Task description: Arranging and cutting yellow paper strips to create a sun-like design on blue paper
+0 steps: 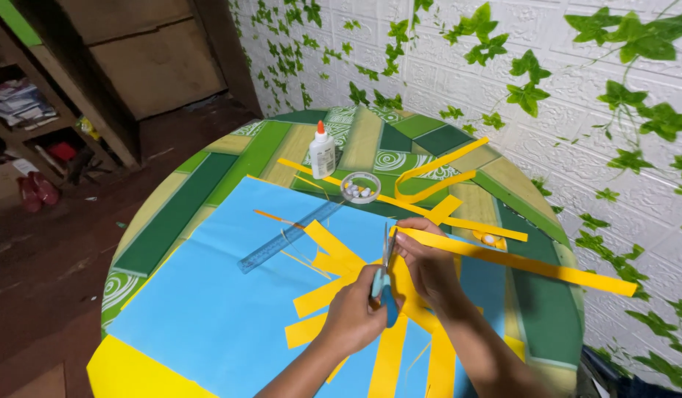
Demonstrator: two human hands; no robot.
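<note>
My left hand [352, 315] grips a pair of scissors [386, 254] by its blue handle, blades pointing away from me. My right hand [428, 264] pinches the near end of a long yellow paper strip [540, 264], which stretches out to the right past the table's edge. The scissor blades stand right at the held end of that strip. Both hands hover over a large blue paper sheet [208, 295], where several cut yellow strips [322, 297] lie fanned out.
A clear blue ruler [289, 237] lies on the blue sheet. Behind it stand a white glue bottle [322, 151] and a small round dish of beads [359, 188], with more yellow strips [437, 168]. A yellow sheet [127, 372] overhangs the round green table [171, 214]. An ivy-covered wall is right.
</note>
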